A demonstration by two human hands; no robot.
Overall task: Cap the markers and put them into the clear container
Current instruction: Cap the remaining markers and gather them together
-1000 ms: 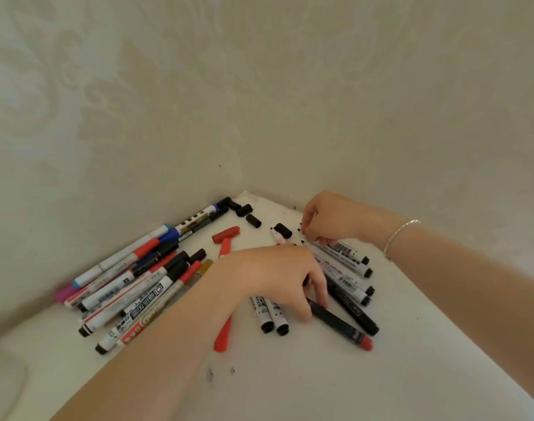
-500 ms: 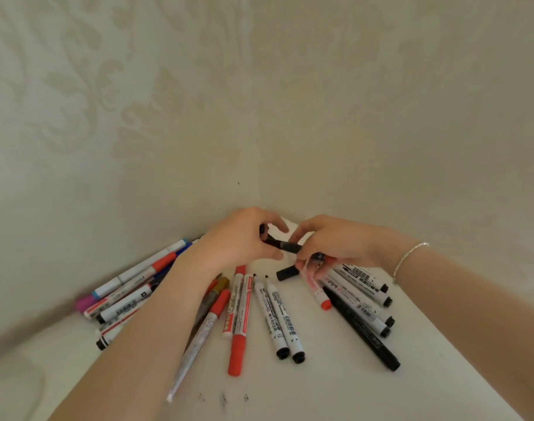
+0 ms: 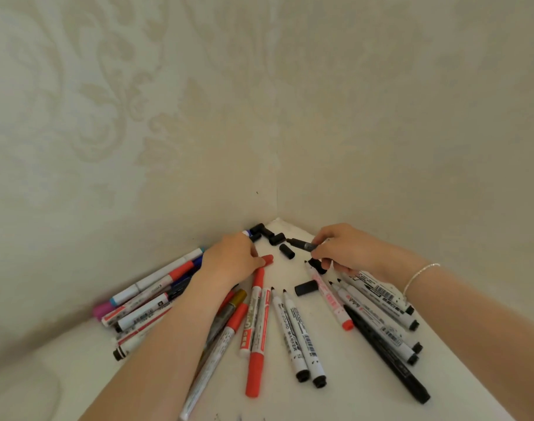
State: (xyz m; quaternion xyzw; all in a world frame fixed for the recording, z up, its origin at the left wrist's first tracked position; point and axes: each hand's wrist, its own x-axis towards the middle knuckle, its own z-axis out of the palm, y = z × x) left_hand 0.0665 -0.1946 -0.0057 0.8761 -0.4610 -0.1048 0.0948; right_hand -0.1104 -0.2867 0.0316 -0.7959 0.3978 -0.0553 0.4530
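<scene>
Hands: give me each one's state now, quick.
Left hand: fingertips on the red cap; whether it grips it cannot be told.
Right hand: holding an uncapped black marker.

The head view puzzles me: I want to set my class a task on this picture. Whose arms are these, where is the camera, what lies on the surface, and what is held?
No machine here: a person wears a camera on the head, looking down at their own two arms. They work on a white surface in a wallpapered corner. The right hand, with a bracelet on its wrist, pinches an uncapped black marker. The left hand touches a loose red cap with its fingertips; whether it has a grip on it is unclear. Many markers lie scattered, several uncapped, with loose black caps near the corner. No clear container shows.
</scene>
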